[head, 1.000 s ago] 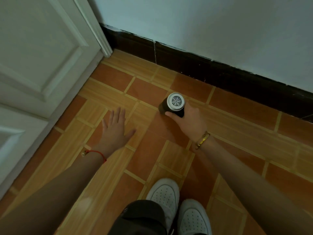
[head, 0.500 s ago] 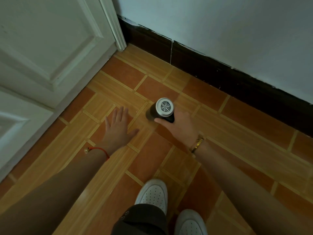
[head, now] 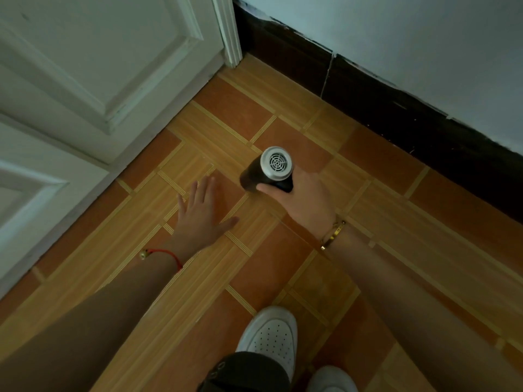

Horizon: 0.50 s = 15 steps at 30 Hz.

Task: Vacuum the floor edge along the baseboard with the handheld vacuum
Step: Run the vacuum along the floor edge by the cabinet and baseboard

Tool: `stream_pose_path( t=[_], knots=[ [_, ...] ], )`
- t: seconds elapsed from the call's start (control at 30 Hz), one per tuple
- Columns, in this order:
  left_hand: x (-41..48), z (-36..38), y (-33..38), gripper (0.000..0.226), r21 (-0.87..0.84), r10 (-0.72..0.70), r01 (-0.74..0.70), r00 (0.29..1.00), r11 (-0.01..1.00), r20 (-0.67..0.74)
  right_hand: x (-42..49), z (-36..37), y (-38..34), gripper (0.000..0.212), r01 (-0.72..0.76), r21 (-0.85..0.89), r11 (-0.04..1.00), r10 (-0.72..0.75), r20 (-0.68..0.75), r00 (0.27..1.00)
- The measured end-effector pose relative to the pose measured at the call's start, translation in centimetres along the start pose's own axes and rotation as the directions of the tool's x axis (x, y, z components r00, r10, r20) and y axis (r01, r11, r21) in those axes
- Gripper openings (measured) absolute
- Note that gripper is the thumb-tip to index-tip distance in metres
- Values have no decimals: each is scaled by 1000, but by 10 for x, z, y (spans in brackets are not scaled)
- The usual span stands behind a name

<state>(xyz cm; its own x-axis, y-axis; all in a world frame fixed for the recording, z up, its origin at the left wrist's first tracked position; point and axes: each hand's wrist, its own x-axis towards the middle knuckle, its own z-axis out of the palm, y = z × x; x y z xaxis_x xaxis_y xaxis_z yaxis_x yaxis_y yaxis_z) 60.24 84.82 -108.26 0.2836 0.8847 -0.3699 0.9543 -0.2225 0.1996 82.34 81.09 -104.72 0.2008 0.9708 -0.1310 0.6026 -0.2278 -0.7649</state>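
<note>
The handheld vacuum point(head: 268, 171) is a short black cylinder with a silver vented end cap facing up at me. My right hand point(head: 307, 203) grips its body from the right and points it down at the orange tiled floor point(head: 283, 264). The dark baseboard point(head: 382, 114) runs diagonally along the white wall, well beyond the vacuum, with about a tile of floor between them. My left hand point(head: 202, 219) is flat, fingers spread, just left of the vacuum and holding nothing. The vacuum's nozzle end is hidden under its body.
A white panelled door point(head: 93, 80) fills the left side, its frame point(head: 230, 32) meeting the baseboard at the corner. My white shoes point(head: 271, 335) and a dark trouser knee point(head: 246, 372) are at the bottom centre.
The view has shifted so door and corner sit further right. Relative to the floor, the vacuum and my right hand have moved left, away from the baseboard. My left hand has stayed flat.
</note>
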Motion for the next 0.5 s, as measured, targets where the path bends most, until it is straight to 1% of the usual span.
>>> stream_pose_path(
  t=[0.07,0.17,0.23,0.3,0.43,0.5],
  knots=[
    [1,-1,-1,106,-7,-6,6,1000,1000,7,11,-5,2,78,-29,-30,999,26,-72,997],
    [3,-1,-1,107,-34,-6,6,1000,999,5,26,-13,8,76,-76,0,997,75,-192,978],
    [5,-1,0,106,-47,3,-3,1000,999,2,33,-17,10,74,-95,19,995,97,-225,970],
    [7,1,0,106,-53,15,-16,1000,998,-8,36,-15,9,76,-73,18,997,75,-206,976],
    [14,3,2,107,-63,32,-33,999,997,-17,35,-2,-1,78,20,-24,999,-22,-75,997],
    [18,2,3,106,-62,40,-41,999,997,-27,38,0,-5,78,48,-38,998,-50,-59,997]
  ],
)
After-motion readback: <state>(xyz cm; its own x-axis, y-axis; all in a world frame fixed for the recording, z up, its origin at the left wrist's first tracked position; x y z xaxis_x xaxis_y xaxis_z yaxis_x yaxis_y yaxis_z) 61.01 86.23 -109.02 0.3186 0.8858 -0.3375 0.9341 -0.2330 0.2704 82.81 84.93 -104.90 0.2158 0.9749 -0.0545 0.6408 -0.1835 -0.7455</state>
